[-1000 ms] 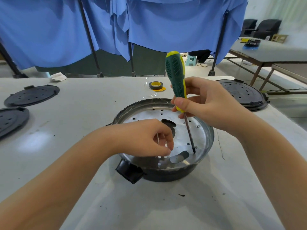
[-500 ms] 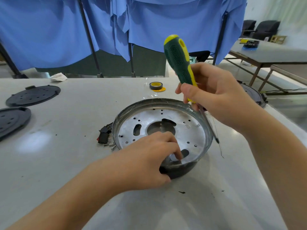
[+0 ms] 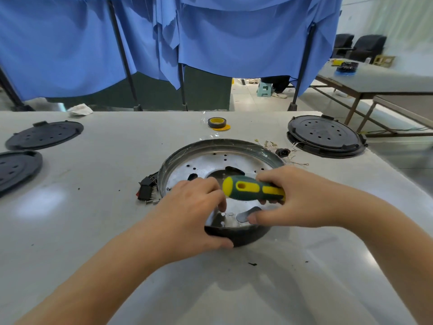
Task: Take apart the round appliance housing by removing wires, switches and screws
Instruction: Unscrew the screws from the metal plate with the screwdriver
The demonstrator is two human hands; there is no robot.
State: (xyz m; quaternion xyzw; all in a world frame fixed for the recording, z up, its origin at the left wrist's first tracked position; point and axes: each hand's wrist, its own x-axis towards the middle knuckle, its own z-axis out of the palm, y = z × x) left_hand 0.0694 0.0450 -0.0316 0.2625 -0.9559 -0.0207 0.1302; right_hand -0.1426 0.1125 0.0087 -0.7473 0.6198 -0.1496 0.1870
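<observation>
Housing (image 3: 210, 158) sits mid-tabletop (image 3: 93, 231), largely stripped: switches (image 3: 145, 187) and wires (image 3: 284, 152) lie beside it. Left hand (image 3: 187, 214) fingers curl over its near rim; right hand (image 3: 302, 198) grips the screwdriver (image 3: 253, 191). Any remaining screws likely still need removing.

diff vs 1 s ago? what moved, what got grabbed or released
Screwdriver went from upright, tip in the housing, to lying sideways over it in the right hand, whose thumb now rests inside. Left hand moved to grip the near rim. Nothing released. Switch, tape roll and black lids stayed put.
</observation>
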